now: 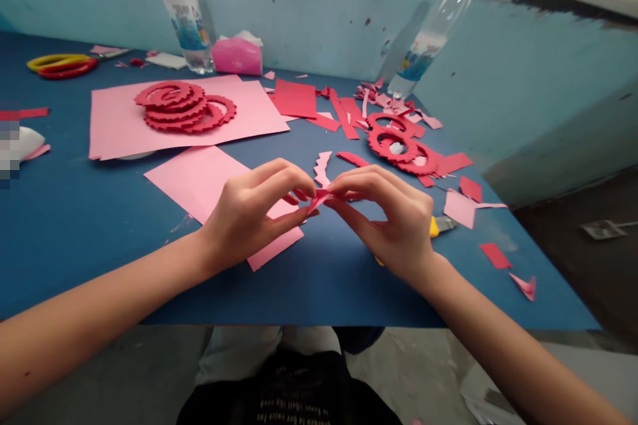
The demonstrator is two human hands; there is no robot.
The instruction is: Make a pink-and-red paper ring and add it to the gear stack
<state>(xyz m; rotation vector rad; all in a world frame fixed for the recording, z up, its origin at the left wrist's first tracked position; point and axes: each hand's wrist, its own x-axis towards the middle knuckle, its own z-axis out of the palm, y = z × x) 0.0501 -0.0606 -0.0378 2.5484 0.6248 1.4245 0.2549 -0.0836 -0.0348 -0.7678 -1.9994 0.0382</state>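
Paper (319,198), folded small, hung above tabletop (343,292); left grip (252,209) and right grip (391,212) pinched opposite ends. Likely risk was tearing from uneven pull, or fold springing open from slack pinch.

Pink paper (319,199), red rings (174,123), blue table (100,232)

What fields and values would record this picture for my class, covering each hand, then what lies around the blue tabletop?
Left hand: pinches small folded pink paper piece
Right hand: pinches the same piece
Beneath left arm's side: flat pale-pink paper sheet, partly hidden
Behind: red notched paper rings, stacked on large pink paper sheet
Tools: yellow-and-red-handled scissors, far left; yellow-handled metal blade, partly hidden by right hand
Back: two clear plastic bottles
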